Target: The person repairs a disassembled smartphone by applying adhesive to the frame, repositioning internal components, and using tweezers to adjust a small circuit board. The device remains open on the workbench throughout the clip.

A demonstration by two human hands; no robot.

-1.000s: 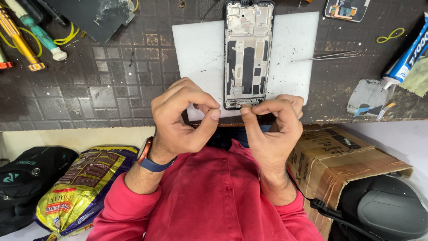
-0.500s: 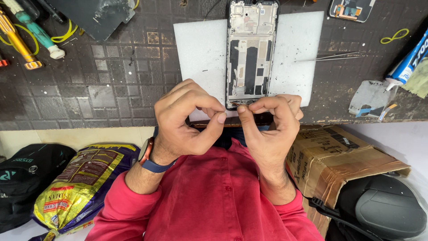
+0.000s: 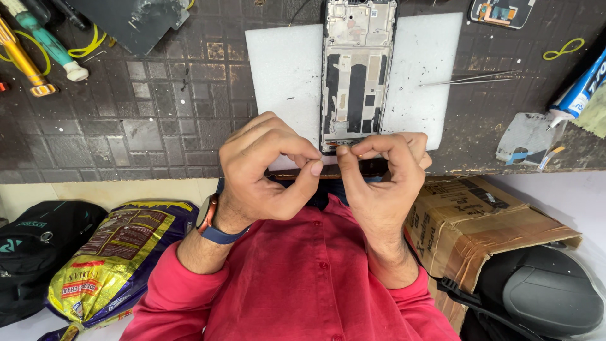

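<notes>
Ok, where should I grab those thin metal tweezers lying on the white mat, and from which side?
Take the thin metal tweezers by the joined end at the right, over the dark tiled bench. Come from above with the right hand, since they lie flat and their fine tips point left across the white mat.

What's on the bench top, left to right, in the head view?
Yellow-handled tool → teal-handled tool → dark back cover → white mat → opened phone frame → tweezers → glue tube.
</notes>
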